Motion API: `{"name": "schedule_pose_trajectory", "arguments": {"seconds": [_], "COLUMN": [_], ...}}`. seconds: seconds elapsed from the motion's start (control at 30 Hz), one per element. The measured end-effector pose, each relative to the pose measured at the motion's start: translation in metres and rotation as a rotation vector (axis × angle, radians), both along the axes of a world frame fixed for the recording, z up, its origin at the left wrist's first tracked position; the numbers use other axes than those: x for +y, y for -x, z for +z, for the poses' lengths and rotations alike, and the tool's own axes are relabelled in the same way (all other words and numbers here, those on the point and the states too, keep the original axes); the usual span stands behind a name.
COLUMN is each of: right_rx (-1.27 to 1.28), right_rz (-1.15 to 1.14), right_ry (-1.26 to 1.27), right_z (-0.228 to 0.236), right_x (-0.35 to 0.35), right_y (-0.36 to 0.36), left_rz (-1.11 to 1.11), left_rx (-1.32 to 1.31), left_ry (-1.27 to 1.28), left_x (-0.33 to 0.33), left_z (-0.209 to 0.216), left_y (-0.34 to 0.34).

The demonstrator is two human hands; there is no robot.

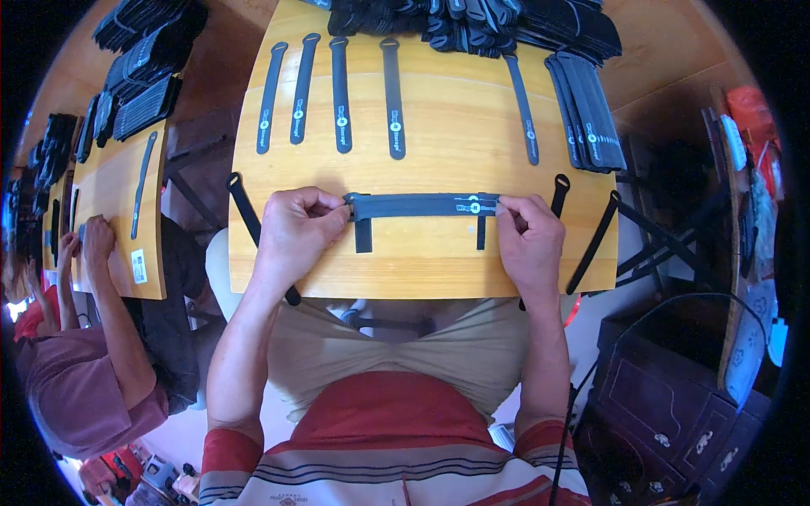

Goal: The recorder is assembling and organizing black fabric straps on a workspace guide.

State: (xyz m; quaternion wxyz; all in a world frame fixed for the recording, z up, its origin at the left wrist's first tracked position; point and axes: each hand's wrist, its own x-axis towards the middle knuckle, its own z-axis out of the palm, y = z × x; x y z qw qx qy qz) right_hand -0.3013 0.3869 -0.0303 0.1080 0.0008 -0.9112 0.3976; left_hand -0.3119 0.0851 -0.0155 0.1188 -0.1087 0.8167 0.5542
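A dark grey strap, possibly several stacked flat, lies level across the near part of the wooden table. My left hand pinches its left end between thumb and fingers. At the other end, beside the white print, my right hand grips with curled fingers. Two short black strips, a left one and a right one, stick out from under the strap toward me. A black strap with a looped end runs partly beneath my left forearm. To the right, another black looped strap lies slanted.
Several grey straps lie apart in a row farther back. A fanned stack of straps rests at the right, and heaped straps cover the far edge. At left, a co-worker's hands are over another table. A dark cabinet stands lower right.
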Motion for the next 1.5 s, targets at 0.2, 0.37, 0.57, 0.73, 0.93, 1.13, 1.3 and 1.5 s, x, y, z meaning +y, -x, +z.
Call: {"name": "schedule_pose_trajectory", "arguments": {"seconds": [0.2, 0.37, 0.57, 0.73, 0.93, 1.13, 1.3, 1.5], "right_rx": [0.003, -0.069, -0.051, 0.028, -0.147, 0.290, -0.015, 0.006], "right_rz": [0.002, 0.000, 0.063, 0.110, 0.093, 0.286, 0.369, 0.242], "right_ry": [0.034, 0.051, -0.007, -0.129, -0.495, -0.838, -0.644, -0.673], "right_z": [-0.001, 0.008, 0.004, 0.007, 0.038, 0.021, 0.009, -0.002], "right_x": [0.001, -0.001, 0.006, 0.007, -0.013, -0.055, -0.075, -0.040], "right_y": [0.001, 0.003, 0.007, 0.008, 0.000, -0.021, -0.039, -0.044], "left_rz": [-0.013, -0.018, -0.052, -0.091, -0.195, -0.224, -0.215, -0.241], "left_rx": [0.023, 0.021, 0.090, 0.144, 0.295, 0.348, 0.302, 0.324], "left_ry": [0.013, 0.009, 0.013, 0.157, 0.391, 0.456, 0.489, 0.517], "left_x": [0.001, 0.000, 0.001, 0.003, 0.007, 0.008, 0.009, 0.006], "left_z": [0.000, -0.001, 0.003, 0.000, 0.007, 0.007, 0.011, 0.012], "left_y": [0.000, 0.001, 0.002, 0.000, -0.007, -0.007, -0.009, -0.009]}}
